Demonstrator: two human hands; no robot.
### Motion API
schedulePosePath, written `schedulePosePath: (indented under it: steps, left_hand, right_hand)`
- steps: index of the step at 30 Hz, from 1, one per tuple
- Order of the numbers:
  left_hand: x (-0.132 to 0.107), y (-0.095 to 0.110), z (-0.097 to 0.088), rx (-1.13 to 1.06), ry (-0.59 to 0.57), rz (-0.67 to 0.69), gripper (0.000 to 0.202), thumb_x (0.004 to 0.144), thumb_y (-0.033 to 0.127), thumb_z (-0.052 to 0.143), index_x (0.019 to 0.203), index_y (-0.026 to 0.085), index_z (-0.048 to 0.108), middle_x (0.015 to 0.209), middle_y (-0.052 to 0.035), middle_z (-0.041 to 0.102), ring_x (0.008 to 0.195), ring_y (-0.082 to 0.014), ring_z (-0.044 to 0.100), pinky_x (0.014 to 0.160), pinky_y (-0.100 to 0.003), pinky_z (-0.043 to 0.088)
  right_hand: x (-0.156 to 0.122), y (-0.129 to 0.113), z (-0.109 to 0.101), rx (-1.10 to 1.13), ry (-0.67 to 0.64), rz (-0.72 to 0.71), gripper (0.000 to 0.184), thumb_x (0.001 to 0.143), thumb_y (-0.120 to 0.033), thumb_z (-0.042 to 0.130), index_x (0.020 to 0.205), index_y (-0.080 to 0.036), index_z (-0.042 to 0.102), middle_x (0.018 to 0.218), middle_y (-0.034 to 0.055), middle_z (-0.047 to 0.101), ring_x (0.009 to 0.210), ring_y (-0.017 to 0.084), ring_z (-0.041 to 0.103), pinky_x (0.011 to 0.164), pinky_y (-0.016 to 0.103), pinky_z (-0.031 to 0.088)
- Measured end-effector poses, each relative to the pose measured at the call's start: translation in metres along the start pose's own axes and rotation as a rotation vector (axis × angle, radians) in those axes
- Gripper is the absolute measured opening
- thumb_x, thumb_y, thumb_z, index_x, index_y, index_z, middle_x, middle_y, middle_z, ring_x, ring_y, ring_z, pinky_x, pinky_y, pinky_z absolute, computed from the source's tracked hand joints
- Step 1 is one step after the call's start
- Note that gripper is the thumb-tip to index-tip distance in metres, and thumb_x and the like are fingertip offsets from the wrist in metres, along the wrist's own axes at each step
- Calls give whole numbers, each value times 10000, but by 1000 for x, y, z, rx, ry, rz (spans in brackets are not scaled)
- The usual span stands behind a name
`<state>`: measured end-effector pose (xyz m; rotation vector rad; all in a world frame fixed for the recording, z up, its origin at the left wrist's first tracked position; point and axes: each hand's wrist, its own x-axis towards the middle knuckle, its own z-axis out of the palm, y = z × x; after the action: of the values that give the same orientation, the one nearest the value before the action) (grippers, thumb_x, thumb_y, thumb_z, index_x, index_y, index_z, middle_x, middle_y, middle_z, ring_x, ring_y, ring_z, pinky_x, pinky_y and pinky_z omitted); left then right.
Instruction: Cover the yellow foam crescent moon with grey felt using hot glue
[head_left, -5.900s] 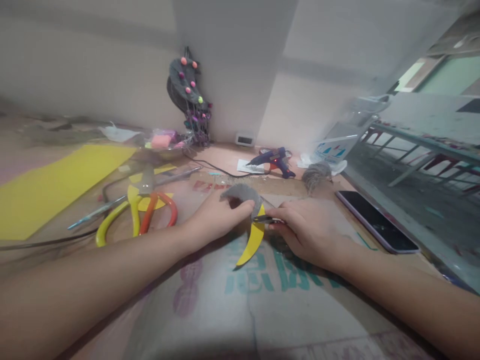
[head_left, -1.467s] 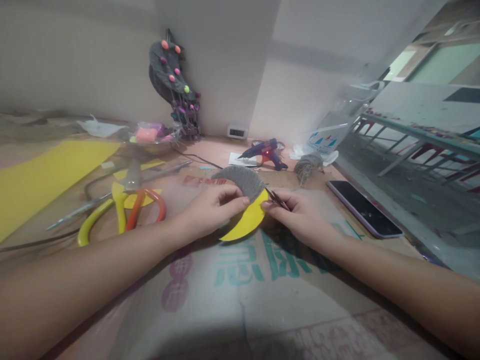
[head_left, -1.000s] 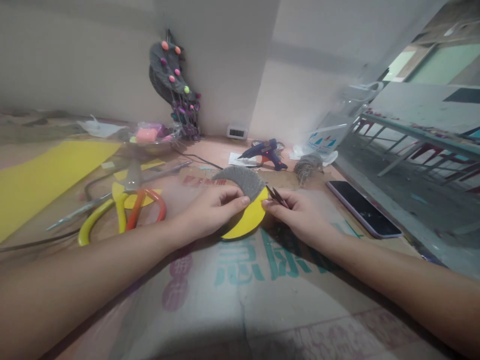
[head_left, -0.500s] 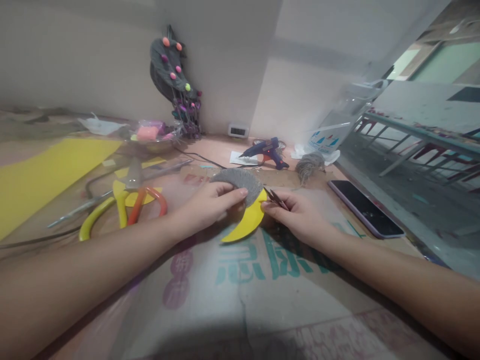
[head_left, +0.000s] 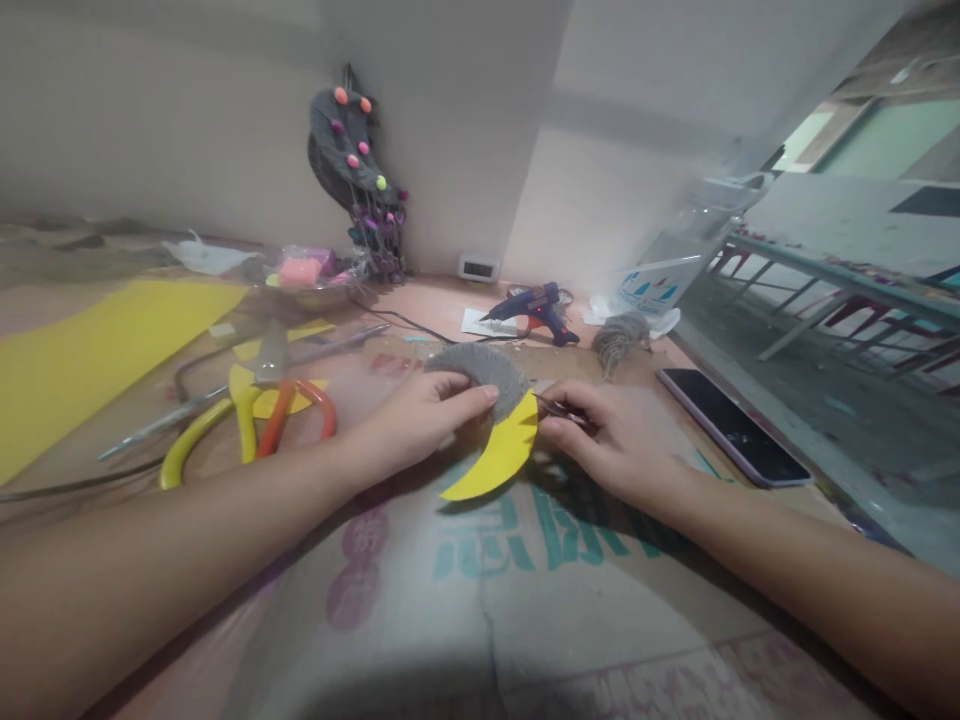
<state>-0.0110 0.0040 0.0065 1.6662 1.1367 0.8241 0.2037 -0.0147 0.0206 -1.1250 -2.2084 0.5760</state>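
My left hand [head_left: 424, 420] is closed on a crescent moon [head_left: 499, 375], its thumb pressed on top. Grey yarn wraps the crescent's upper part, and its lower part is bare yellow card [head_left: 496, 455] tapering to a point at lower left. Small dark thread snips [head_left: 561, 408] sit in my closed right hand [head_left: 604, 430]; their tips are at the crescent's right edge, where the yarn meets the yellow. Several small notches show along that yellow edge. The right fingers partly hide the snips.
Yellow- and orange-handled scissors [head_left: 244, 410] lie left, near a yellow sheet [head_left: 97, 345]. Behind are a glue gun [head_left: 536, 305], a grey yarn ball [head_left: 621, 340] and a small digital display [head_left: 478, 267]. A phone [head_left: 731, 425] lies right. A decorated grey crescent [head_left: 337, 140] hangs against the wall.
The snips have turned from angled upward to nearly level at the crescent's edge, and my right hand has shifted slightly right. My left hand keeps its hold; the view has tilted slightly.
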Motion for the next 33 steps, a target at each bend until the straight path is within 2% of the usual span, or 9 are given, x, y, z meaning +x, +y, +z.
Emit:
schedulePosePath:
  steps: [3,5,11,16,28,33]
  left_hand:
    - [0,-1,-1,72,-1,14,420,813,531,537,618,162,575,579,15,529,541,-122,460,493,-242,329]
    - [1,-1,-1,104,1,21,420,822,525,522,611,165,569,582,12,526,551,-128,466,500,-249,331]
    - [1,-2,-1,124,-13,42,411,822,516,527,607,169,568,566,16,509,551,-129,455,502,-253,332]
    - [-1,-1,0,131,-25,54,389,830,478,522,588,175,544,559,24,492,542,-122,435,506,-253,328]
    - [-1,-1,1,72,-60,27,371,814,474,537,593,176,532,540,33,460,519,-110,411,482,-241,316]
    - [-1,-2,1,63,-67,20,376,817,483,538,606,172,549,563,19,498,529,-114,426,490,-242,332]
  right_hand:
    - [-4,1,-10,-176,75,-208,290,900,-376,506,1082,-156,556,811,48,625,673,157,557,600,263,438]
    - [-6,3,-12,-249,90,-287,290,911,-330,506,1152,-170,524,865,59,633,712,165,576,631,276,455]
    - [-5,9,-6,-425,104,-470,145,921,-229,513,1049,-187,568,835,52,658,728,174,596,632,282,433]
    - [-2,13,-3,-529,87,-494,136,931,-220,509,996,-162,613,818,54,673,713,163,585,623,274,398]
    - [-1,13,-2,-579,98,-547,156,935,-221,504,955,-147,640,770,49,673,662,147,567,583,263,370]
    - [-2,15,-1,-569,111,-546,147,935,-225,503,965,-160,631,782,48,680,683,150,578,596,265,383]
